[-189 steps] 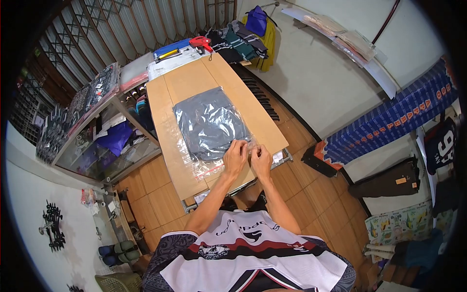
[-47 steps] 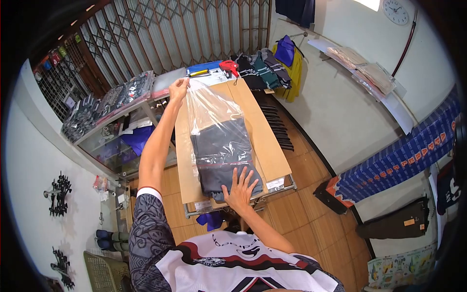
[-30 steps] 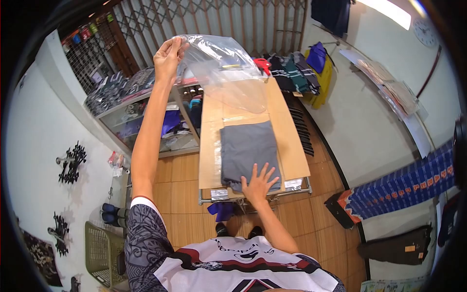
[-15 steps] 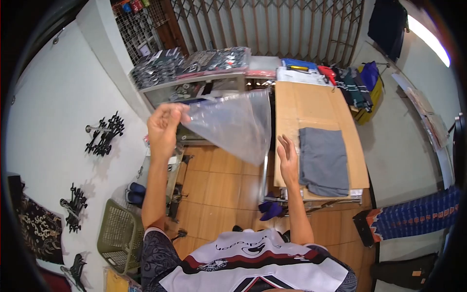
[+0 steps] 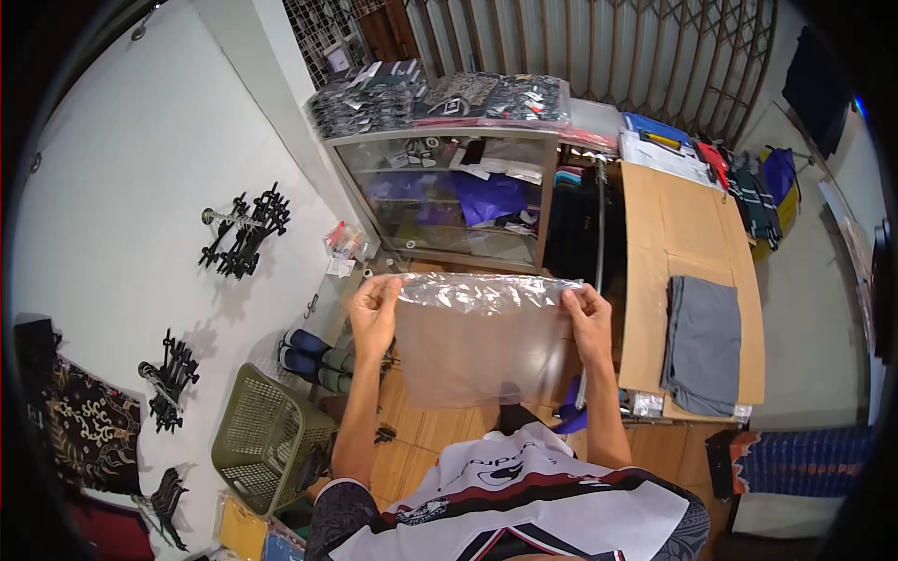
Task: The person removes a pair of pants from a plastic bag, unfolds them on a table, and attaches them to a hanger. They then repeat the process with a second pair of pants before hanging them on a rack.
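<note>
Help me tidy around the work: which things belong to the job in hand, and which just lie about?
Seemingly in the job:
- clear, flat plastic bag, held by left hand and right hand
- folded grey cloth garment
- flat brown cardboard beneath it

Seemingly just lying about:
- green perforated plastic basket
- bright red tool

My garment (image 5: 703,346) lies on the counter (image 5: 645,309) at two o'clock, the cabinet (image 5: 548,201) at twelve, the basket (image 5: 251,451) at nine.
</note>
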Demonstrator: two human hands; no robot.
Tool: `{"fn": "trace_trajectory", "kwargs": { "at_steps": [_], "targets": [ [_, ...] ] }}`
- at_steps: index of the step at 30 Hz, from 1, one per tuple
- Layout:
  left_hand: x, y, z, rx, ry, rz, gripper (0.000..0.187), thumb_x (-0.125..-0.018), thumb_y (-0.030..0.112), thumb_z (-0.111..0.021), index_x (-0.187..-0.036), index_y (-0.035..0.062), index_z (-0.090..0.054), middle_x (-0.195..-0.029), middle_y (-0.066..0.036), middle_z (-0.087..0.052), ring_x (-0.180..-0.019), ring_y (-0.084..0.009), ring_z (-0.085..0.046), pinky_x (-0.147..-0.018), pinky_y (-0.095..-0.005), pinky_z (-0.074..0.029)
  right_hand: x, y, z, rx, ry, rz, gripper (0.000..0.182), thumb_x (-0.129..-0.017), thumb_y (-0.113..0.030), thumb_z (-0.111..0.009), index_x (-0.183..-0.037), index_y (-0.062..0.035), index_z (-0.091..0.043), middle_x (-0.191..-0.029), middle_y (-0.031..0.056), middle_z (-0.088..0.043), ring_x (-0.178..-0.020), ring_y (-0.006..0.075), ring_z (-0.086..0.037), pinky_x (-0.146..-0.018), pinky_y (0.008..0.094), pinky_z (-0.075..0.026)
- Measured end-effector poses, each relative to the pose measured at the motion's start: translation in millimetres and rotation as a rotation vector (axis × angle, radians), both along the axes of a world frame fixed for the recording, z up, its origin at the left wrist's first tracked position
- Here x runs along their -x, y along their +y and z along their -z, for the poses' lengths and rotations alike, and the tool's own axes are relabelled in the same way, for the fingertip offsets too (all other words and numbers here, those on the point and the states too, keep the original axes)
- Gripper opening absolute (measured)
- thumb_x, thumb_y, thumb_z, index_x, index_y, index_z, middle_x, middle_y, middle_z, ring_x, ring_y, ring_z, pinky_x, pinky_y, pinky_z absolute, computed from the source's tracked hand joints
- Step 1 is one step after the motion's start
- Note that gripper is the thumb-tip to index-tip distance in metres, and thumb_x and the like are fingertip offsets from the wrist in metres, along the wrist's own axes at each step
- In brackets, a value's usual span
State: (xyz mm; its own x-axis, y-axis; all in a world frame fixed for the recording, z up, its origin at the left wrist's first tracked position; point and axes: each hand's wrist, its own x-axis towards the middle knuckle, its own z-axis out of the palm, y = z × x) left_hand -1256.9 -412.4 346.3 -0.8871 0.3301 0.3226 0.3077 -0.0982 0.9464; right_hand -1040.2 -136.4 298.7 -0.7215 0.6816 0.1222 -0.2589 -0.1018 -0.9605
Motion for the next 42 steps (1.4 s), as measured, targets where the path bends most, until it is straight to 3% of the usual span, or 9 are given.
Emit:
{"fn": "trace_trajectory", "kwargs": {
  "at_steps": [4, 21, 22, 30, 33, 34, 35, 38, 42],
  "targets": [
    [47, 30, 11, -0.001, -0.003, 0.036, 0.016, -0.099, 0.015, -0.069, -0.101, -0.0007, -0.072, -0.087, -0.001, -0.073, -0.071, -0.0032, -0.056, -0.064, -0.02, -0.043, 42, 24, -6, -0.034, 0.039, 0.053, 0.022, -0.103, -0.021, -0.063, -0.095, -0.0023, -0.068, -0.083, 0.0023, -0.07, -0.075, 0.0089, -0.066, -0.069, 0.0248, -0.054],
    [194, 231, 41, -0.019, -0.125, 0.22, 0.017, -0.102, 0.017, -0.065, -0.103, 0.0013, -0.072, -0.097, -0.006, -0.074, -0.08, -0.01, -0.066, -0.072, -0.0264, -0.056, 148, 170, -4, -0.06, -0.02, 0.321, 0.025, -0.106, -0.025, -0.058, -0.1, -0.0026, -0.068, -0.084, 0.008, -0.073, -0.07, 0.0124, -0.067, -0.066, 0.0263, -0.055],
    [199, 248, 39, -0.047, -0.16, 0.258, 0.019, -0.102, 0.019, -0.066, -0.103, 0.0012, -0.072, -0.097, -0.006, -0.074, -0.079, -0.01, -0.066, -0.073, -0.026, -0.055, 149, 177, -7, -0.008, -0.026, 0.356, 0.023, -0.104, -0.022, -0.062, -0.101, -0.0014, -0.071, -0.085, 0.0067, -0.074, -0.071, 0.0091, -0.065, -0.067, 0.0238, -0.052],
    [262, 382, 49, 0.002, -0.039, 0.593, 0.017, -0.101, 0.014, -0.066, -0.105, -0.0017, -0.072, -0.1, -0.007, -0.075, -0.091, -0.0121, -0.066, -0.086, -0.0275, -0.053, 163, 255, -13, -0.194, -0.047, 0.731, 0.018, -0.101, -0.017, -0.067, -0.096, -0.0007, -0.072, -0.082, 0.0055, -0.073, -0.069, 0.0093, -0.065, -0.065, 0.0242, -0.052],
    [288, 434, 35, 0.187, 0.02, 0.655, 0.017, -0.101, 0.015, -0.066, -0.104, 0.0, -0.073, -0.098, -0.003, -0.075, -0.088, -0.0059, -0.062, -0.077, -0.0221, -0.049, 176, 288, -19, -0.195, -0.034, 0.864, 0.017, -0.1, -0.016, -0.068, -0.096, 0.0006, -0.071, -0.081, 0.0057, -0.072, -0.068, 0.0099, -0.065, -0.064, 0.0241, -0.052],
    [296, 454, 35, 0.141, 0.02, 0.683, 0.018, -0.1, 0.017, -0.067, -0.104, 0.0013, -0.075, -0.095, 0.002, -0.074, -0.078, -0.0019, -0.057, -0.066, -0.0191, -0.042, 186, 293, -32, -0.183, -0.002, 0.914, 0.017, -0.1, -0.015, -0.068, -0.095, 0.0011, -0.07, -0.079, 0.0061, -0.071, -0.068, 0.0106, -0.065, -0.063, 0.0239, -0.052],
    [306, 472, 32, 0.151, 0.052, 0.728, 0.016, -0.101, 0.016, -0.067, -0.103, 0.0021, -0.075, -0.093, 0.002, -0.073, -0.074, -0.0012, -0.055, -0.063, -0.0198, -0.043, 193, 301, -40, -0.221, 0.001, 0.966, 0.016, -0.1, -0.014, -0.068, -0.095, 0.0011, -0.069, -0.079, 0.0062, -0.071, -0.067, 0.0107, -0.065, -0.063, 0.0239, -0.052],
    [331, 524, 24, 0.113, -0.03, 0.914, 0.017, -0.103, 0.016, -0.063, -0.105, 0.0013, -0.071, -0.092, 0.0, -0.071, -0.068, -0.0022, -0.056, -0.06, -0.0184, -0.046, 212, 328, -47, -0.335, -0.01, 1.11, 0.014, -0.1, -0.013, -0.067, -0.095, 0.0003, -0.068, -0.08, 0.0071, -0.071, -0.067, 0.0108, -0.065, -0.062, 0.0239, -0.051],
    [361, 594, 19, 0.161, -0.119, 1.113, 0.02, -0.106, 0.019, -0.057, -0.111, 0.0003, -0.063, -0.108, -0.01, -0.071, -0.073, -0.01, -0.068, -0.059, -0.0201, -0.052, 238, 358, -61, -0.394, -0.044, 1.232, 0.013, -0.101, -0.012, -0.067, -0.096, -0.0009, -0.067, -0.08, 0.007, -0.071, -0.065, 0.01, -0.064, -0.06, 0.0232, -0.05]
  ]
}}
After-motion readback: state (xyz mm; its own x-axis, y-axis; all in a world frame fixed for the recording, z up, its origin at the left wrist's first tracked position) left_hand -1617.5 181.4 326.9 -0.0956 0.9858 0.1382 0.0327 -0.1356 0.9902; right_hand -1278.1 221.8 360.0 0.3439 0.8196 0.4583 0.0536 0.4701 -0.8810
